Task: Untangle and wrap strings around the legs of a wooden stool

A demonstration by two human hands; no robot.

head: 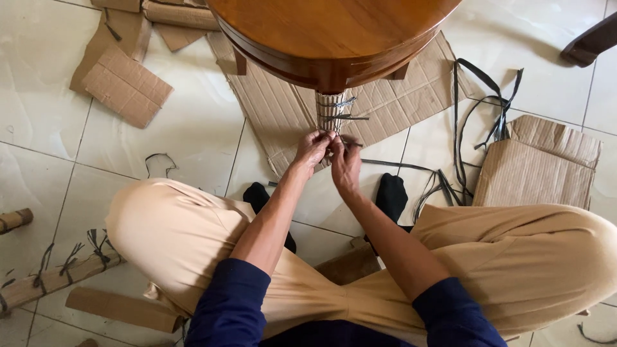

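Seen from above, we sit on the tiled floor (58, 77) with legs folded, facing a round wooden table (334, 32) whose leg (330, 110) is sleeved in corrugated cardboard. The wrapped leg stands upright, its long axis running from the table's underside down toward the floor, directly ahead of both hands. Our left hand (312, 148) and right hand (346, 164) meet at the lower end of the sleeve, touching each other; the left sits slightly higher and closer against the cardboard. The fingers of both hands are bunched together and appear to pinch a thin dark strap (340, 117) at the sleeve's base, though the exact grip is hidden by the knuckles. Further bands of the same strap cross the sleeve just above, with loose ends jutting to the right.

The sleeve is ribbed and matte; the tabletop is smooth, glossy and warm brown. A large flattened sheet of cardboard (283, 109) lies under the table, with a folded piece (543, 167) to the right and a smaller offcut (125, 87) to the upper left. A tangle of black strapping (479, 122) lies on the floor between the sheet and the folded piece. At lower left lies a strapped cardboard roll (58, 276).
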